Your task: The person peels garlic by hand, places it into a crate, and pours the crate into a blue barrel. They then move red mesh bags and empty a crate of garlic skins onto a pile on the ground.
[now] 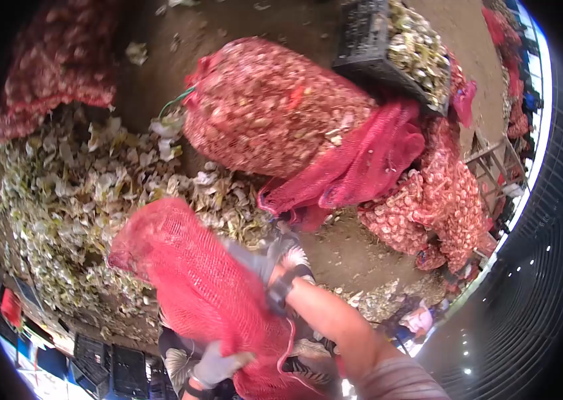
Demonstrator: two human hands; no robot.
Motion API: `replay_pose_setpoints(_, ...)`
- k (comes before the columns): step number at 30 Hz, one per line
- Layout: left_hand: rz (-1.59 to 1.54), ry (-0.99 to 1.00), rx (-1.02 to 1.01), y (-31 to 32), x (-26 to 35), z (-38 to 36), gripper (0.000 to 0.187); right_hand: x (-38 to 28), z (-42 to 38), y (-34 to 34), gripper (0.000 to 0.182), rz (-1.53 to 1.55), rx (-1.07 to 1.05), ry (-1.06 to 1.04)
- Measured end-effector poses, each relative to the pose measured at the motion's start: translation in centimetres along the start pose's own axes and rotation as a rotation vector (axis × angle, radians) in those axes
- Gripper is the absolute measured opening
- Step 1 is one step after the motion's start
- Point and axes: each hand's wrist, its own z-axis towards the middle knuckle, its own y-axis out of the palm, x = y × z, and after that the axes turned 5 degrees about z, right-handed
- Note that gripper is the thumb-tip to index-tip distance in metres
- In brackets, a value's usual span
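A long red mesh bag hangs slack across my lap, with a pale cord at its near right side. Low in the view, my left hand, in a grey glove, has its fingers pressed on the bag's near edge. Higher and to the right, my right hand, also gloved, lies against the bag's right side; its fingers are smeared and partly hidden by the mesh. A mound of dry peels and leaves lies beyond the bag on the left.
A full red mesh sack lies ahead, with folded pink netting beside it. More filled sacks stand at the right, another at the upper left. A black crate of peels is at the top. Dark crates sit lower left.
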Motion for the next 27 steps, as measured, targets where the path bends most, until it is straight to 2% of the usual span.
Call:
replay_pose_setpoints(1,0.251,0.014,0.139,-0.4,0.3,-0.3,0.027,-2.7,-6.1,4.4,0.049,0.228,-0.017,0.268)
replay_pose_setpoints(2,0.142,-0.047,0.462,0.9,3.2,0.0,0.025,0.4,-6.0,2.1,0.042,-0.161,-0.269,-0.002)
replay_pose_setpoints(3,0.068,0.047,0.605,1.0,4.4,-0.4,0.026,3.5,-5.7,0.0,0.035,-0.557,-0.502,-0.28)
replay_pose_setpoints(5,-0.24,0.16,0.691,-2.6,-3.5,-0.9,0.035,2.0,-10.6,1.8,0.031,-0.545,-0.318,0.18)
replay_pose_setpoints(6,-0.216,0.166,0.688,-2.0,-3.8,-0.1,0.035,2.3,-12.2,1.9,0.028,-0.348,-0.276,0.1)
replay_pose_setpoints(7,-0.009,0.224,0.607,-1.2,-3.9,0.7,0.037,1.5,-13.2,1.6,0.028,-0.332,-0.283,0.082)
replay_pose_setpoints(9,0.403,0.33,0.43,0.4,-3.6,1.9,0.042,0.0,-14.8,0.6,0.02,-0.788,-0.343,-0.459)
replay_pose_setpoints(10,0.607,0.381,0.336,1.2,-3.2,2.5,0.044,0.4,-13.9,-1.8,0.014,-0.785,-0.385,-0.645)
replay_pose_setpoints(11,0.804,0.424,0.236,2.2,-2.7,2.8,0.046,-2.6,-15.1,-3.7,0.014,-0.722,-0.363,-0.477)
replay_pose_setpoints(12,1.073,0.563,0.133,3.9,0.5,4.6,0.048,-5.3,-16.8,-5.0,0.015,-0.668,-0.177,-0.336)
replay_pose_setpoints(13,1.337,0.699,0.019,6.3,5.1,6.9,0.05,-5.4,-15.9,-7.3,0.018,-0.397,-0.109,-0.534)
replay_pose_setpoints(14,1.353,0.695,0.009,9.3,8.7,8.0,0.05,-8.4,-16.7,-9.2,0.018,-0.825,0.009,-0.79)
replay_pose_setpoints(15,0.776,0.478,0.165,12.7,12.2,8.9,0.039,-11.5,-17.1,-10.9,0.018,-1.261,0.297,-1.083)
replay_pose_setpoints(16,0.197,0.248,0.3,15.0,14.1,9.5,0.03,-15.0,-18.4,-10.2,0.027,-0.319,0.324,-0.958)
replay_pose_setpoints(17,0.43,0.386,0.437,15.2,14.4,9.4,0.026,-17.8,-17.1,-13.9,0.047,-0.111,0.431,-1.034)
replay_pose_setpoints(18,0.338,0.456,0.521,16.0,16.0,9.7,0.028,-21.6,-15.2,-18.6,0.065,-0.109,0.591,-1.112)
replay_pose_setpoints(19,0.249,0.523,0.608,16.6,17.4,10.1,0.03,-24.8,-13.0,-23.8,0.076,-0.376,0.991,-1.282)
replay_pose_setpoints(20,0.274,0.483,0.706,15.3,17.2,10.3,0.027,-27.9,-14.0,-24.2,0.086,-0.026,0.978,-1.122)
replay_pose_setpoints(21,0.301,0.438,0.802,14.3,16.8,10.3,0.026,-30.0,-13.8,-24.2,0.086,-0.01,0.977,-1.109)
replay_pose_setpoints(23,0.247,0.475,0.829,15.0,16.7,11.0,0.026,-32.1,-11.3,-22.8,0.109,-0.532,1.242,-0.533)
replay_pose_setpoints(25,0.424,0.351,0.971,14.5,15.4,11.3,0.029,-29.7,-6.9,-21.3,0.098,-1.01,1.599,-0.583)
replay_pose_setpoints(26,0.293,0.379,0.989,16.5,15.1,11.8,0.03,-29.2,-7.1,-21.9,0.076,-1.004,1.613,-0.638)
replay_pose_setpoints(27,0.298,0.387,0.997,17.3,14.8,11.7,0.03,-28.9,-7.3,-23.6,0.076,-0.997,1.605,-0.646)
